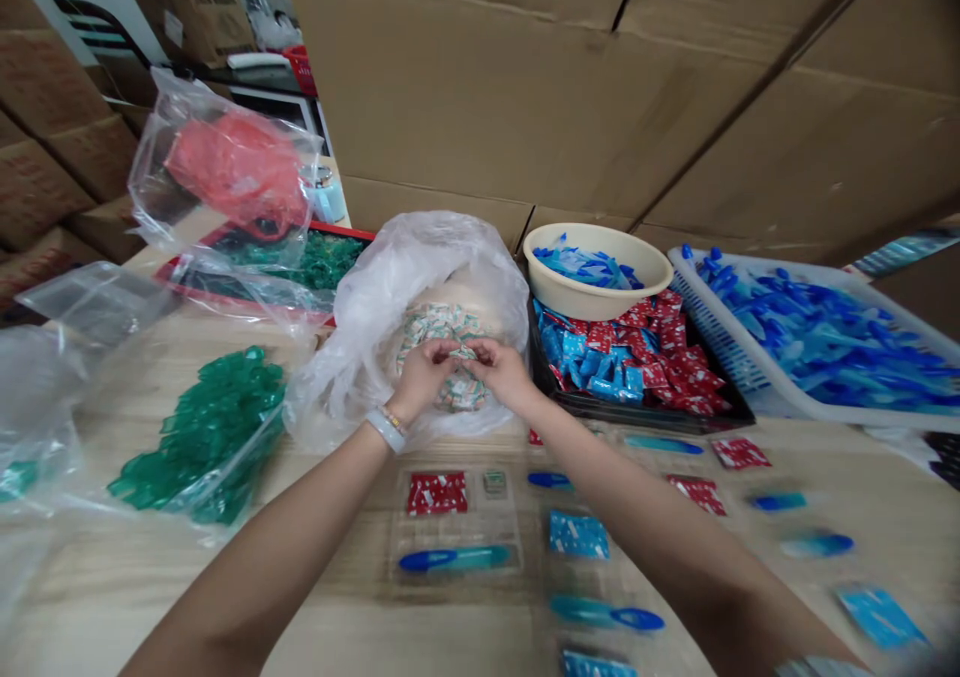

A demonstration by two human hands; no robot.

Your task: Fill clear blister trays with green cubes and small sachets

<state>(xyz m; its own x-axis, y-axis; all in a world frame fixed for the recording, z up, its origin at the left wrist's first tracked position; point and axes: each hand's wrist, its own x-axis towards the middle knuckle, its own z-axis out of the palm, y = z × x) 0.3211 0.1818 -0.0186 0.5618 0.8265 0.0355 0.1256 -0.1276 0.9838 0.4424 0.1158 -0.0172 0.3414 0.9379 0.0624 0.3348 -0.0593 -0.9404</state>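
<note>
My left hand [426, 377] and my right hand [501, 369] meet over an open clear plastic bag [465, 237]. Thumbs and fingers of both hands are closed in a pinch, with a small pale packet [463, 352] between the fingertips, blurred and partly hidden. Inside the bag lies a heap of small white packets [461, 394] with green and orange print. Just below the hands, a clear blister tray [491, 522] holds a red packet [437, 493], a small greenish square piece [494, 484] and a blue plastic tool [455, 558] of unclear kind.
Green plastic pieces [210, 427] lie at left, before a red-rimmed tray [169, 275]. At right stand a cream basin [600, 302], a black tray [645, 412] of red and blue packets, and a white basket [795, 382] of blue pieces. Cardboard boxes [480, 87] rise behind.
</note>
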